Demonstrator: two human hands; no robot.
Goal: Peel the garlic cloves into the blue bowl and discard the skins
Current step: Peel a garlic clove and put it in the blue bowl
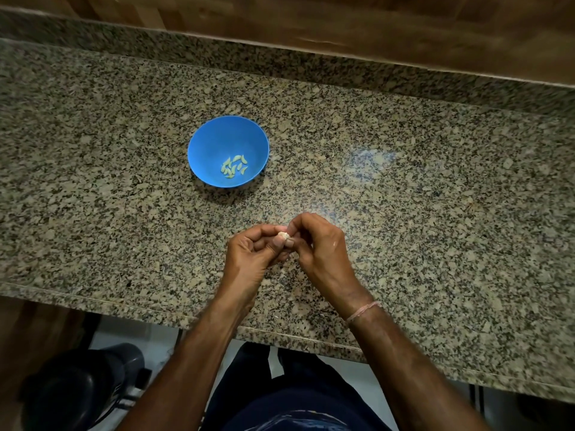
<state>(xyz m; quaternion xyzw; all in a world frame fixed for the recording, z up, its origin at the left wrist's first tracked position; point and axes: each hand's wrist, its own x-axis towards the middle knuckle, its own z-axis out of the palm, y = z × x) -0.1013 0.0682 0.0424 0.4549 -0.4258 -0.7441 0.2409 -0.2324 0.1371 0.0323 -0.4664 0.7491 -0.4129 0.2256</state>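
The person holds a garlic clove [283, 235] between both hands, above the near part of the table [420, 188] and well apart from the blue bowl [214, 135]. Only a small, pale, rough-textured end of the clove shows between the fingertips. The rest is covered by the fingers, so its long axis and the way it points cannot be told.

The left hand [252, 250] is curled, with thumb and fingertips pinching the clove from the left. The right hand [317, 244] is curled as well and pinches the same clove from the right, so the fingertips of the two hands meet around it. A thin pinkish thread [363, 311] circles the right wrist.

The blue bowl stands upright on the table, beyond and to the left of the hands. In its bottom lies a small cluster of peeled cloves [234, 167]. They are pale yellow-green, smooth and crescent-shaped, and their long axes lie in several different directions. A few tiny pale flecks lie on the speckled table under the hands.
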